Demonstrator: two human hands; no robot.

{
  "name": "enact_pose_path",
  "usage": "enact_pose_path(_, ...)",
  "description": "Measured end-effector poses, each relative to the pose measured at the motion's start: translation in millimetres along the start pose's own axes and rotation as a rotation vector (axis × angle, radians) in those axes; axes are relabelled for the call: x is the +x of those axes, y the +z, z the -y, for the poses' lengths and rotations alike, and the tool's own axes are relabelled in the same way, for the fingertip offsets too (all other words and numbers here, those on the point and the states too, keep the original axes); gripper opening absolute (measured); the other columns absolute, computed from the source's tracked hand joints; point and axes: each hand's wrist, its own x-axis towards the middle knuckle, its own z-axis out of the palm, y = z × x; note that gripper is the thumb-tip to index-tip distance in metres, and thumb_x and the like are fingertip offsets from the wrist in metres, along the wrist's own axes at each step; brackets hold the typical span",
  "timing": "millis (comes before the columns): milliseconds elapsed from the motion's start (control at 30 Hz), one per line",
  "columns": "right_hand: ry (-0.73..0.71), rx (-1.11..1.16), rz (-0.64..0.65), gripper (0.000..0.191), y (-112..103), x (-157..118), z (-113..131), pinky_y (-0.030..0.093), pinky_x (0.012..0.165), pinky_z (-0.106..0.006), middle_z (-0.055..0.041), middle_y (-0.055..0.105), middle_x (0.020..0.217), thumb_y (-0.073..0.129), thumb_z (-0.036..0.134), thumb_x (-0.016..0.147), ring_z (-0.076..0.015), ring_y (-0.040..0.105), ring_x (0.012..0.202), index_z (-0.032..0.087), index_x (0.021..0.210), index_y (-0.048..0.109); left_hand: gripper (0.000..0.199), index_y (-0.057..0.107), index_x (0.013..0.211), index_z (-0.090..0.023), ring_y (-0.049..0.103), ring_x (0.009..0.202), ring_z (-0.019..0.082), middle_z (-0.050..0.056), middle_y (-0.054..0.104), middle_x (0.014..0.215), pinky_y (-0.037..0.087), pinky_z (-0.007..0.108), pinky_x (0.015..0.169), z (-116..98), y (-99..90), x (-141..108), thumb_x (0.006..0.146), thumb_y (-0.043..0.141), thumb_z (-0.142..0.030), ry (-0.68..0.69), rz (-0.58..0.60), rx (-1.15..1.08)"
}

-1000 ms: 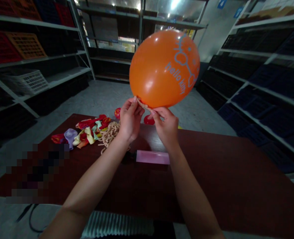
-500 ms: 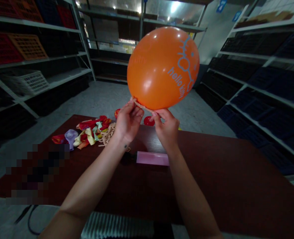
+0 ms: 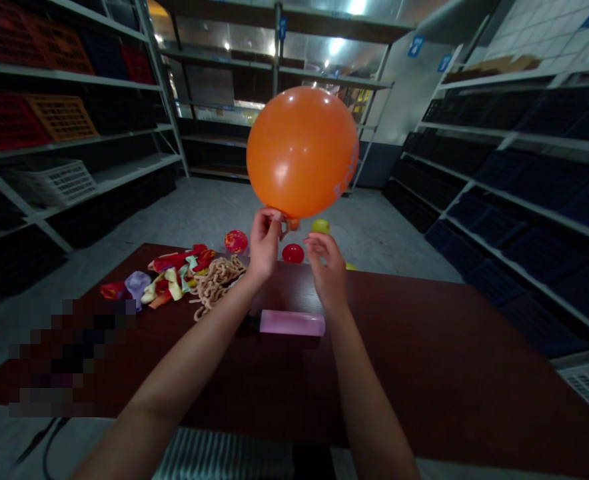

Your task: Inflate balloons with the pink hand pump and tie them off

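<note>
An inflated orange balloon with faint printing on its right side is held up above the far edge of the table. My left hand is closed in a pinch at the balloon's underside, by its neck. A small bit of tan cord seems to show beside those fingertips, partly hidden. To the right and slightly lower, my right hand is apart from the balloon, its fingers loosely bent and holding nothing I can see. A pink pump lies on the table between my forearms.
On the dark table lie a heap of tan cord and several limp balloons. Beyond its far edge are a red balloon, a patterned red one and a yellow-green one. Shelves with crates line the sides.
My right hand has come away from the cord at the balloon's neck and moved lower. The balloon has turned, so its printing faces further right. The view has tilted up slightly.
</note>
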Motion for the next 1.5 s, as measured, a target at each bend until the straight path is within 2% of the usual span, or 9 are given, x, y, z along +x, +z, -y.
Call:
enact_pose_path(100, 0.109, -0.034, 0.002, 0.025, -11, -20, -13, 0.055, 0.091, -0.039, -0.006, 0.075, 0.107, 0.058, 0.043, 0.091, -0.0207, 0.07, 0.099, 0.024, 0.104, 0.069, 0.009, 0.059, 0.093, -0.021, 0.058, 0.069, 0.013, 0.003, 0.065, 0.088, 0.049, 0.022, 0.063, 28, 8.7, 30, 0.098, 0.058, -0.015, -0.175, 0.02, 0.165)
enact_pose_path(167, 0.148, -0.068, 0.032, 0.025, -17, -34, -23, 0.055, 0.089, -0.039, -0.0066, 0.075, 0.106, 0.057, 0.042, 0.09, -0.021, 0.07, 0.096, 0.023, 0.102, 0.07, 0.023, 0.062, 0.111, -0.021, 0.065, 0.093, 0.018, 0.01, 0.068, 0.121, 0.053, 0.029, 0.077, 39, 10.3, 44, 0.091, 0.062, -0.008, -0.304, 0.105, 0.309)
enact_pose_path(300, 0.184, -0.115, 0.096, 0.027, -24, -64, -39, 0.055, 0.087, -0.039, -0.0079, 0.076, 0.103, 0.054, 0.042, 0.091, -0.0213, 0.07, 0.094, 0.022, 0.101, 0.07, 0.037, 0.064, 0.128, -0.016, 0.064, 0.115, 0.028, 0.016, 0.062, 0.14, 0.052, 0.041, 0.095, 42, -4.0, 41, 0.092, 0.059, -0.011, -0.349, 0.285, 0.574)
enact_pose_path(467, 0.092, -0.292, 0.144, 0.026, -18, -98, -47, 0.053, 0.091, -0.04, -0.0077, 0.075, 0.101, 0.047, 0.035, 0.094, -0.0222, 0.068, 0.094, 0.023, 0.099, 0.07, 0.024, 0.071, 0.11, -0.014, 0.066, 0.111, 0.027, 0.013, 0.071, 0.121, 0.049, 0.039, 0.103, 18, -55.3, -4, 0.091, 0.058, -0.01, -0.289, 0.328, 0.722)
enact_pose_path(600, -0.069, -0.45, 0.206, 0.027, -4, -119, -41, 0.05, 0.095, -0.04, -0.0088, 0.074, 0.103, 0.043, 0.027, 0.098, -0.024, 0.066, 0.099, 0.022, 0.101, 0.07, 0.021, 0.07, 0.109, -0.016, 0.066, 0.11, 0.027, 0.013, 0.072, 0.116, 0.048, 0.041, 0.103, -13, -114.7, -47, 0.093, 0.056, -0.013, -0.085, 0.33, 0.91)
enact_pose_path(767, -0.233, -0.656, 0.405, 0.033, 10, -135, -28, 0.044, 0.102, -0.043, -0.014, 0.071, 0.122, 0.043, 0.022, 0.097, -0.0283, 0.061, 0.114, 0.018, 0.118, 0.068, 0.024, 0.068, 0.11, -0.017, 0.063, 0.115, 0.027, 0.014, 0.07, 0.119, 0.045, 0.042, 0.106, -41, -177.7, -96, 0.094, 0.052, -0.01, -0.041, 0.305, 1.078)
enact_pose_path(933, -0.325, -0.842, 0.572, 0.058, 8, -142, -31, 0.036, 0.111, -0.05, -0.0175, 0.06, 0.142, 0.058, 0.045, 0.095, -0.0354, 0.051, 0.128, 0.013, 0.143, 0.054, 0.026, 0.068, 0.107, -0.016, 0.062, 0.116, 0.026, 0.013, 0.07, 0.118, 0.045, 0.038, 0.106, -46, -209.7, -118, 0.092, 0.05, -0.004, -0.106, 0.175, 1.13)
enact_pose_path(1167, -0.25, -0.95, 0.529, 0.072, 5, -144, -40, 0.031, 0.113, -0.055, -0.0207, 0.054, 0.147, 0.063, 0.035, 0.09, -0.0378, 0.043, 0.134, 0.01, 0.154, 0.04, 0.041, 0.057, 0.123, -0.011, 0.05, 0.133, 0.034, 0.023, 0.057, 0.137, 0.035, 0.05, 0.116, -37, -234.7, -100, 0.085, 0.054, 0.006, -0.231, -0.243, 1.236)
enact_pose_path(1500, -0.251, -0.943, 0.499, 0.052, 2, -143, -34, 0.039, 0.104, -0.053, -0.0188, 0.063, 0.136, 0.059, 0.037, 0.095, -0.0363, 0.054, 0.122, 0.013, 0.14, 0.057, 0.019, 0.062, 0.104, -0.01, 0.064, 0.104, 0.032, 0.017, 0.067, 0.105, 0.048, 0.044, 0.1, -43, -257.4, -75, 0.086, 0.067, -0.005, -0.389, -0.136, 1.347)
